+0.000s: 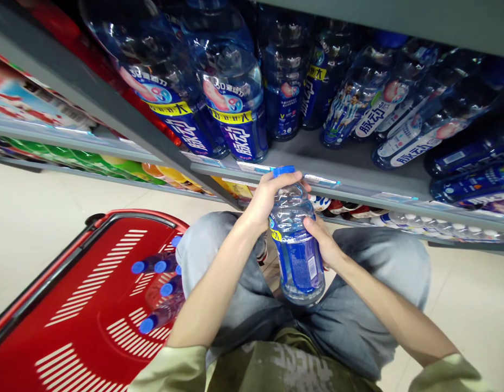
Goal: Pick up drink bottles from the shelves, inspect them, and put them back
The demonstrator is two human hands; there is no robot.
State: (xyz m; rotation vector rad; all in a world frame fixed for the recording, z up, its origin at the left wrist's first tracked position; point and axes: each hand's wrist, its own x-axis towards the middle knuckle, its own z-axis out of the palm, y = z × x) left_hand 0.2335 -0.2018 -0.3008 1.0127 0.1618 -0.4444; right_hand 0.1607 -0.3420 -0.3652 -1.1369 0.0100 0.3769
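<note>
Between my knees I hold a large clear drink bottle [299, 256] with a blue label and a blue cap, slightly tilted. My left hand [272, 196] is wrapped round its neck just below the cap. Lower down, my right hand [322, 237] grips the bottle's right side, thumb on the front near the label's top. The far fingers of both hands are partly hidden behind the bottle. Just beyond it, the grey shelf [354, 177] carries similar bottles, the nearest being a big blue-labelled bottle [241, 120].
To my left stands a red basket [92, 294] with slotted walls; several blue-capped bottles [154, 321] lie in it. A grey shelf divider [125, 114] slants at the upper left. Green bottles [72, 155] line the lower left shelf, and white-capped bottles [440, 222] sit low at right.
</note>
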